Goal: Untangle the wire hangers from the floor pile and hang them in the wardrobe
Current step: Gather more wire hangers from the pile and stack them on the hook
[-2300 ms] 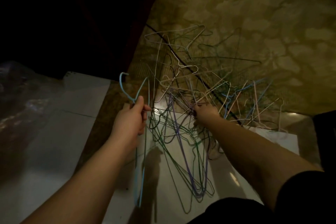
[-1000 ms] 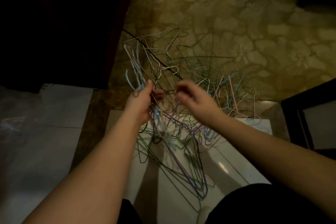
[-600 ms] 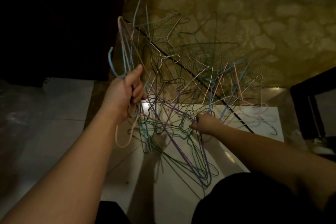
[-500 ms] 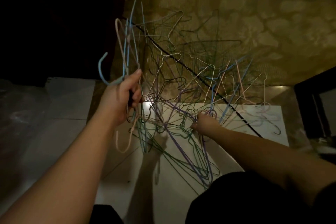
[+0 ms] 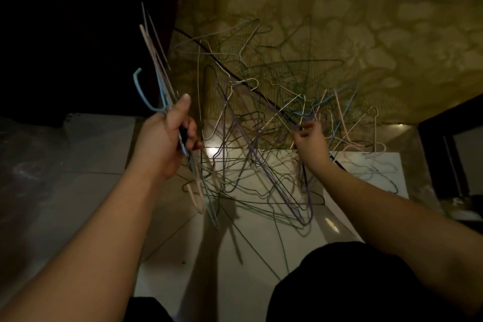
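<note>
A tangled pile of thin wire hangers (image 5: 264, 123) in green, purple, pink, white and blue lies across the patterned rug and the white floor tiles. My left hand (image 5: 167, 144) grips a raised bundle of hangers (image 5: 154, 65); a light blue hook (image 5: 139, 91) sticks out to its left and a pink hook (image 5: 197, 198) hangs below. My right hand (image 5: 309, 140) reaches into the right side of the pile with fingers curled, pinching a wire there. Several wires still link the raised bundle to the pile.
A black cable (image 5: 261, 91) runs diagonally through the pile. Dark furniture (image 5: 86, 29) fills the upper left. A dark frame (image 5: 444, 151) stands at the right edge. Crinkled clear plastic (image 5: 31, 165) lies on the tiles at left. My dark-clothed knees (image 5: 339, 285) sit at the bottom.
My left hand has tilted the bundle leftward and kept it raised. My right hand has moved right and up, from the pile's middle to wires at its right side.
</note>
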